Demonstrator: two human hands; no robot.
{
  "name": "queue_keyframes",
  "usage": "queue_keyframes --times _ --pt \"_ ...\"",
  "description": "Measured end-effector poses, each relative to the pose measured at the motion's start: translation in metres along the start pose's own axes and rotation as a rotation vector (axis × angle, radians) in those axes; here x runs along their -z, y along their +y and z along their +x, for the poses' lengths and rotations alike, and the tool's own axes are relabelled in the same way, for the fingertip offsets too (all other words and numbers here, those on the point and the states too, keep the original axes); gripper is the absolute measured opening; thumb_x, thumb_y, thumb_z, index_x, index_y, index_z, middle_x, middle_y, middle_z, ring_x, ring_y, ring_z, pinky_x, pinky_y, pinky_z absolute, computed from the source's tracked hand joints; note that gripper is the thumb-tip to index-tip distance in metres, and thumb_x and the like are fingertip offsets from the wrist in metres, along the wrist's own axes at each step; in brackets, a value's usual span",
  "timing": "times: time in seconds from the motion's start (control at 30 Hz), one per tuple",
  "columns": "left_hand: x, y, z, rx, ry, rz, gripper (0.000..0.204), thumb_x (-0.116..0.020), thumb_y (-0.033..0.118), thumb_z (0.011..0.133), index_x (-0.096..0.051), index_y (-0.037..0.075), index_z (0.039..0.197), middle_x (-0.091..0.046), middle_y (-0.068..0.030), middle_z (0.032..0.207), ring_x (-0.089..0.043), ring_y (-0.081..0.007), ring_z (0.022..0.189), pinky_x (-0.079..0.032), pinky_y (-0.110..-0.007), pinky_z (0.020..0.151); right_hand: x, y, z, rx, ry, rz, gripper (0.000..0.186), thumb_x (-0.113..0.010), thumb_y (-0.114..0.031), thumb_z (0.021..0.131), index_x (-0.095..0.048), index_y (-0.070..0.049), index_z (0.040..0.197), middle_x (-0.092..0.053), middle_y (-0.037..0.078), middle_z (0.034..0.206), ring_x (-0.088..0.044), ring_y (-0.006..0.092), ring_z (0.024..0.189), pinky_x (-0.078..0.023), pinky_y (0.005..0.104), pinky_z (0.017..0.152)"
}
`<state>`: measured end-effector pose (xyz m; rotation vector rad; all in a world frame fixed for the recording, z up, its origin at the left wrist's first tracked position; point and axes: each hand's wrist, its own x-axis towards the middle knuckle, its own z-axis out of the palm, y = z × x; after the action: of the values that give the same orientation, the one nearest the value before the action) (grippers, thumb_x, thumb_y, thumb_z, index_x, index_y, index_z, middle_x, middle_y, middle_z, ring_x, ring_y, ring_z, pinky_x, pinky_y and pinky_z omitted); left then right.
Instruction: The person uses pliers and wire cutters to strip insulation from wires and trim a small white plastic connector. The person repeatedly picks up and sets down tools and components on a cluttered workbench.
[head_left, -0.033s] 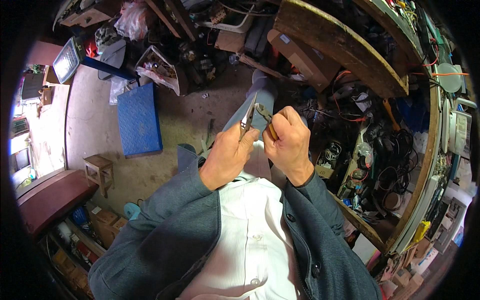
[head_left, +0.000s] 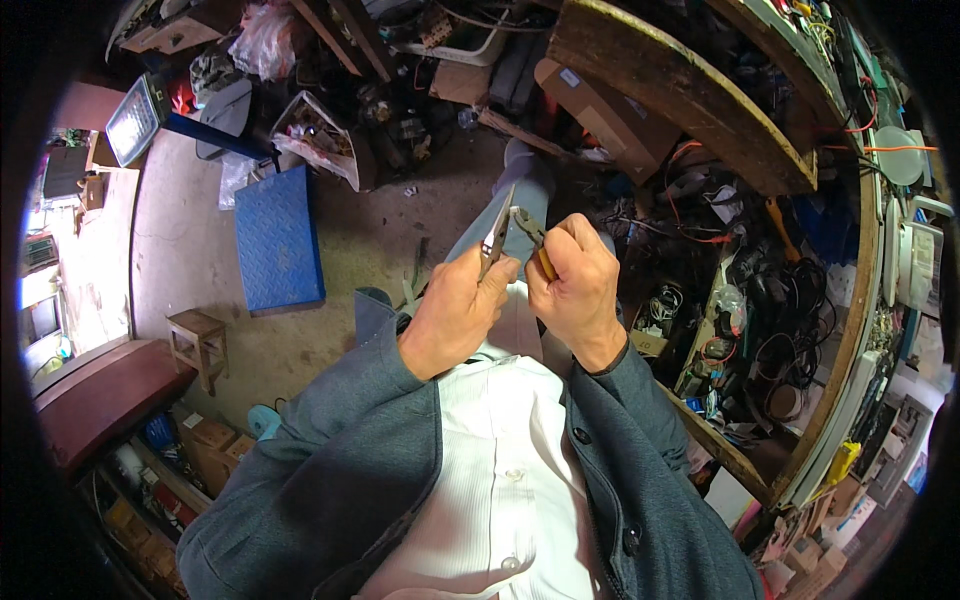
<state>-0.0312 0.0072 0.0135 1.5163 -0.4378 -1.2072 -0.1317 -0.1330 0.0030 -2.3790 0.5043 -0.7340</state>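
In front of my white shirt, both hands are raised close together. My left hand point(head_left: 460, 312) is closed around a slim, pointed metal tool point(head_left: 497, 238), its tip directed away from me; its lower part is hidden in my fingers. My right hand point(head_left: 580, 285) grips pliers point(head_left: 529, 226) with a yellow handle, their dark jaws angled toward the pointed tool. The jaws meet or nearly meet that tool close to its tip. Whether a small piece sits between them, I cannot tell.
A blue platform scale point(head_left: 280, 240) stands on the floor at the left, with a small wooden stool point(head_left: 198, 338) nearer me. Wooden shelving point(head_left: 690, 95) crosses the far right. Tangled cables point(head_left: 800, 320) and loose parts crowd the right side. An open box point(head_left: 325, 145) lies far left.
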Motion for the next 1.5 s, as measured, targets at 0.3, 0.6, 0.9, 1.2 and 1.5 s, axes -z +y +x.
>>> queue_keyframes --times 0.3,0.6,0.9,1.2,1.5 --pt "0.006 0.015 -0.001 0.181 -0.175 -0.218 0.03 -0.048 0.027 0.11 -0.049 0.003 0.092 -0.045 0.0005 0.063 -0.044 -0.0089 0.049 -0.04 -0.027 0.044 0.007 0.009 0.003 -0.043 -0.064 0.161 0.02 -0.068 0.007 0.069 -0.05 0.001 0.073 -0.05 0.012 0.078 -0.048 0.0263 0.065 -0.039 0.0352 0.057" --pt "0.012 0.018 -0.004 0.297 -0.29 -0.317 0.032 -0.048 0.032 0.109 -0.048 0.003 0.094 -0.044 -0.0009 0.065 -0.048 -0.0112 0.049 -0.045 -0.029 0.042 0.025 0.01 0.013 -0.005 -0.181 0.116 0.021 -0.068 0.001 0.068 -0.048 0.0 0.072 -0.053 0.013 0.09 -0.049 0.0285 0.081 -0.039 0.0385 0.074" --pt "0.012 0.014 -0.004 0.264 -0.29 -0.217 0.032 -0.047 0.031 0.11 -0.048 0.004 0.092 -0.043 0.0004 0.065 -0.045 -0.0103 0.049 -0.043 -0.029 0.041 0.031 0.009 0.012 0.005 -0.248 0.064 0.013 -0.066 -0.001 0.066 -0.055 -0.004 0.073 -0.052 0.011 0.089 -0.048 0.0274 0.084 -0.035 0.038 0.075" --pt "0.017 0.029 -0.008 0.391 -0.397 -0.223 0.033 -0.049 0.03 0.109 -0.047 0.005 0.089 -0.04 0.0013 0.061 -0.042 -0.0108 0.047 -0.041 -0.029 0.041 0.044 0.022 0.015 0.133 -0.312 0.034 0.017 -0.067 -0.002 0.062 -0.052 -0.004 0.069 -0.049 0.01 0.078 -0.052 0.0288 0.071 -0.043 0.0396 0.058" --pt "0.027 0.024 -0.008 0.465 -0.447 -0.328 0.035 -0.049 0.029 0.109 -0.047 0.005 0.084 -0.043 0.001 0.062 -0.047 -0.0096 0.047 -0.042 -0.027 0.037 0.048 0.025 0.018 0.183 -0.388 0.061 0.021 -0.07 0.0 0.063 -0.051 -0.003 0.069 -0.047 0.01 0.074 -0.054 0.0285 0.063 -0.045 0.039 0.053"
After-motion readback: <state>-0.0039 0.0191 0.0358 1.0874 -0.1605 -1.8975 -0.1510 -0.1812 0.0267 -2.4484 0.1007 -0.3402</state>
